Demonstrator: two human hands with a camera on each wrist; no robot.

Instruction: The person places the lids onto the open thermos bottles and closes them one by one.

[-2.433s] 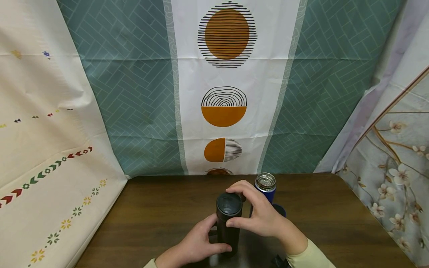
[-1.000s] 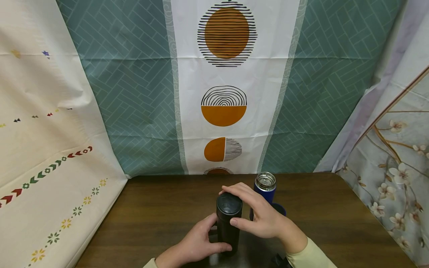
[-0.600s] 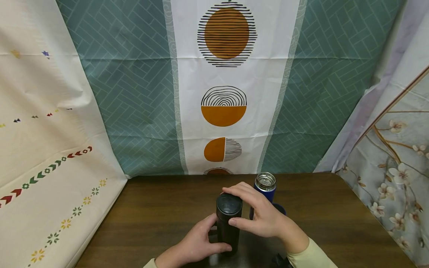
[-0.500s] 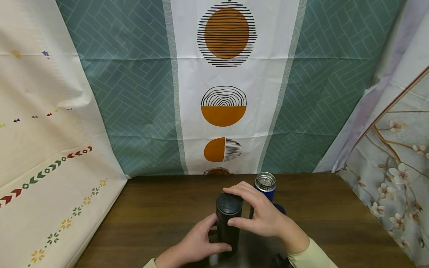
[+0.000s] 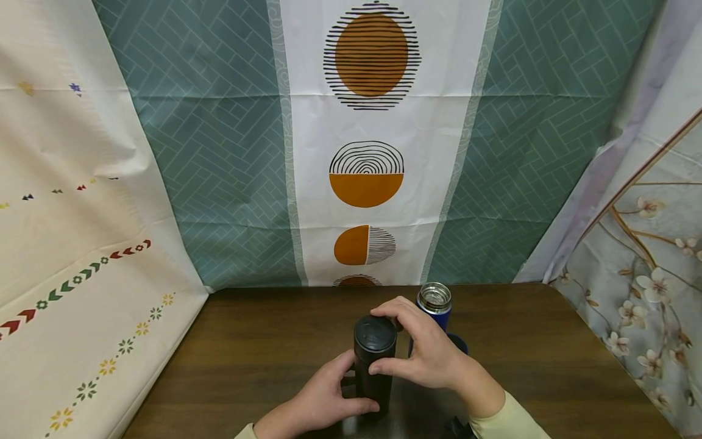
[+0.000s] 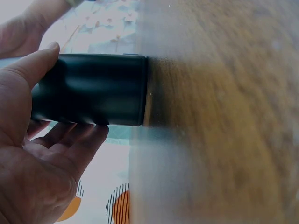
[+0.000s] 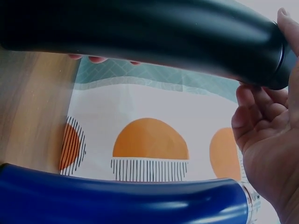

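Note:
A black thermos flask (image 5: pixel 378 387) stands upright on the wooden table. My left hand (image 5: pixel 323 393) grips its body, thumb in front and fingers behind; in the left wrist view the flask's base (image 6: pixel 135 91) sits right at the tabletop. At the top, my right hand (image 5: pixel 425 350) holds the black lid (image 5: pixel 375 333) between its thumb at the front and its fingers at the far side. Behind the right hand is a blue thermos flask (image 5: pixel 436 312), upright, its steel mouth uncovered. In the right wrist view the blue flask (image 7: pixel 126 196) runs alongside the black one.
A dark blue-edged cap (image 5: pixel 458 343) lies beside the blue flask, partly hidden by my right hand. Some small black object (image 5: pixel 457 427) shows by the right sleeve. The table (image 5: pixel 263 341) ends at a patterned cloth backdrop (image 5: pixel 236 183), with further cloths on both sides.
My right hand has twisted at the lid: since a second ago its fingertips have shifted right and its thumb left along the front. My left hand and both flasks have stayed in place.

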